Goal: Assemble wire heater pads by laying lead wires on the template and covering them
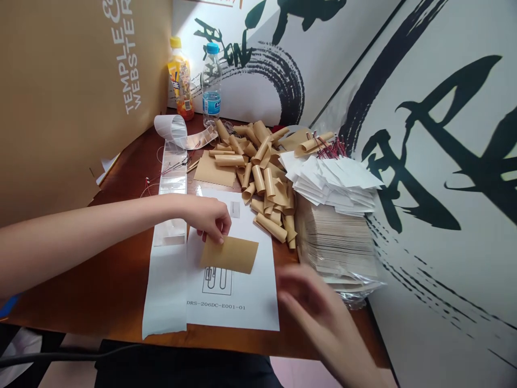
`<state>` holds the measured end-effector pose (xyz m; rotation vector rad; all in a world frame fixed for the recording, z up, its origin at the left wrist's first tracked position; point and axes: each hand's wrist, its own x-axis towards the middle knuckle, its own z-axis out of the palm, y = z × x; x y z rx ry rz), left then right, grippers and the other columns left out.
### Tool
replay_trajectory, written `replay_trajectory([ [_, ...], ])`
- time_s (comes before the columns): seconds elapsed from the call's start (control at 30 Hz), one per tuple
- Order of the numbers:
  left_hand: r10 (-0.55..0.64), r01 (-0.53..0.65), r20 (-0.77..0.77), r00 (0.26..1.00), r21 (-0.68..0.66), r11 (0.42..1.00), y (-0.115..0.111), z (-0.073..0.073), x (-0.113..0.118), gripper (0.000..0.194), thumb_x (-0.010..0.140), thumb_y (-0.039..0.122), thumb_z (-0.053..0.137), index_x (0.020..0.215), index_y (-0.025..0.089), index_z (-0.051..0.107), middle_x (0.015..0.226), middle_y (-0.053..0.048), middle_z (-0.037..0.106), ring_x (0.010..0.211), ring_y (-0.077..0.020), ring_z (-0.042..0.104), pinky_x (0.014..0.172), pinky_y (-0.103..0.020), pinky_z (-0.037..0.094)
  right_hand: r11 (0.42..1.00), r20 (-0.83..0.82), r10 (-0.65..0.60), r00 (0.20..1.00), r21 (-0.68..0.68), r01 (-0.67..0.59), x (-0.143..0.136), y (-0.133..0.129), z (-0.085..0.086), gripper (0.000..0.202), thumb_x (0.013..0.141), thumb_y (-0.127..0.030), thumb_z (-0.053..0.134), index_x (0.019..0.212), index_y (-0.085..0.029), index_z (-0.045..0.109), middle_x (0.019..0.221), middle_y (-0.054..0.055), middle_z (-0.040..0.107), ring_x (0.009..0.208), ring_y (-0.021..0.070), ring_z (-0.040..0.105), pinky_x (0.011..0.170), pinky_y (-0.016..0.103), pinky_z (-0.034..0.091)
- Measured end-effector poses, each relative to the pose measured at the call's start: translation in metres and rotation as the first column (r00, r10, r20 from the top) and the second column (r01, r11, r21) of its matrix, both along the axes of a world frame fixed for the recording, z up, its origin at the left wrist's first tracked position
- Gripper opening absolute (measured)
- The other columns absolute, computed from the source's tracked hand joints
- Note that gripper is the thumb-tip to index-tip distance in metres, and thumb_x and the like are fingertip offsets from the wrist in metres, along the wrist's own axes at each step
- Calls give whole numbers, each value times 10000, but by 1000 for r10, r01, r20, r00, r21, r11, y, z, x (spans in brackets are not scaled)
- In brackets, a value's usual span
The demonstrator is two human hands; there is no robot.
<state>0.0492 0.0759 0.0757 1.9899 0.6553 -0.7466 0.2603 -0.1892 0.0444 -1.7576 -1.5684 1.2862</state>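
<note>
My left hand (pixel 212 218) pinches the upper left edge of a small brown paper piece (pixel 231 255), held over a white printed sheet (pixel 258 302) that bears a line drawing and text. Right of the sheet, my right hand (pixel 309 293) is blurred by motion, and whether its fingers hold anything cannot be made out. A small clear label (pixel 235 209) lies near the sheet's top. To the left runs a long strip of labels (pixel 173 186), its pale backing (pixel 165 291) reaching the table's front edge.
Rolled brown papers (pixel 264 180) are heaped behind the sheet. White slips (pixel 331 180) lie on a bagged stack of cards (pixel 343 242) at the right. Two bottles (pixel 180 81) (pixel 211 86) stand at the back. A large cardboard box (pixel 81 97) borders the left side.
</note>
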Motion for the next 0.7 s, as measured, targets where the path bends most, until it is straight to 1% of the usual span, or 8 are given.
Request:
replay_trajectory([
  [0.03,-12,12,11,1000,-7,1000,1,0,0,141,778,300,642,839,183,691,834,-27,717,590,-122,620,545,-226,456,979,29,-156,987,137,151,-7,23,-3,318,946,-519,543,1133,-285,652,1146,100,646,1059,273,643,838,429,573],
  [0.1,-31,31,36,999,-7,999,3,1,1,156,772,321,657,832,180,689,808,-23,706,586,-120,612,546,-223,459,919,75,-262,962,323,226,-21,71,-10,661,773,-530,746,1334,-245,542,1323,140,568,1156,317,578,896,460,535],
  [0.17,-39,40,70,997,-22,999,6,3,1,185,776,351,665,838,178,691,799,-20,702,591,-117,613,541,-211,450,969,45,-122,992,221,109,-30,111,-15,763,702,-478,812,1362,-232,519,1246,121,600,1032,276,604,801,404,531],
  [0.27,-41,49,112,993,-71,996,10,8,0,232,800,401,658,877,187,704,841,-20,716,625,-116,631,539,-195,439,974,-18,227,974,-4,-227,-32,144,-19,258,796,-424,727,884,-192,653,726,-7,548,692,167,513,594,292,404],
  [0.33,-29,38,109,994,-79,996,14,13,-2,271,829,438,638,916,191,708,876,-24,727,662,-121,653,562,-192,452,952,-131,294,947,-55,-303,-30,150,-20,256,841,-389,662,711,-193,562,645,-38,442,620,128,425,540,263,323],
  [0.4,1,5,101,995,-66,998,18,19,-3,304,867,467,599,910,182,698,862,-29,729,701,-132,679,590,-191,467,949,-204,289,936,-70,-308,-28,150,-22,202,862,-353,622,751,-194,565,695,-29,482,644,127,437,548,256,333],
  [0.53,78,-56,139,987,-154,987,22,27,-6,282,884,446,591,884,180,683,899,-29,739,736,-131,693,625,-186,475,955,-292,153,944,-203,-218,-29,146,-28,166,907,-368,552,944,-214,600,745,-21,521,614,135,471,504,255,367],
  [0.7,186,-164,188,964,-128,978,20,18,-12,305,876,473,606,995,208,695,905,-22,739,775,-140,694,613,-183,450,966,-347,65,936,-213,-146,-28,143,-38,249,918,-431,572,835,-197,561,728,-24,491,634,120,450,550,251,343],
])
